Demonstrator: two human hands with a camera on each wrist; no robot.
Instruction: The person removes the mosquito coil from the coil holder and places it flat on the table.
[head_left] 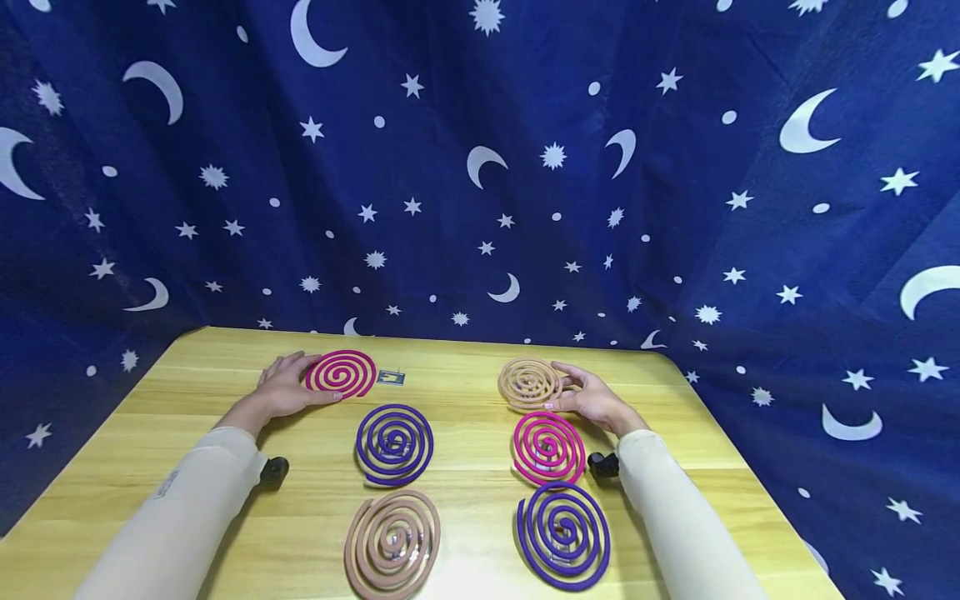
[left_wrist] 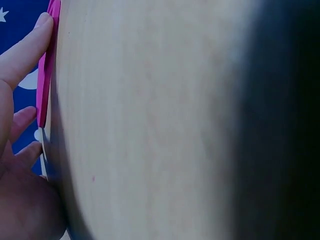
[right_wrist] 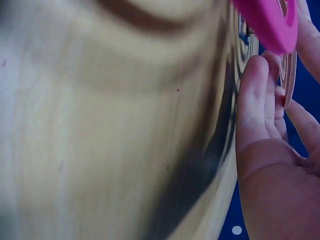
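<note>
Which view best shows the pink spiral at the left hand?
The head view: the pink spiral shows its coils clearly, with the left hand at its rim. The left wrist view catches it only edge-on, cut off at the top; the right wrist view does not show it.

Glare whitens the table (head_left: 480, 571) near the head view's bottom edge; both wrist views are dimmer, partly blurred.
</note>
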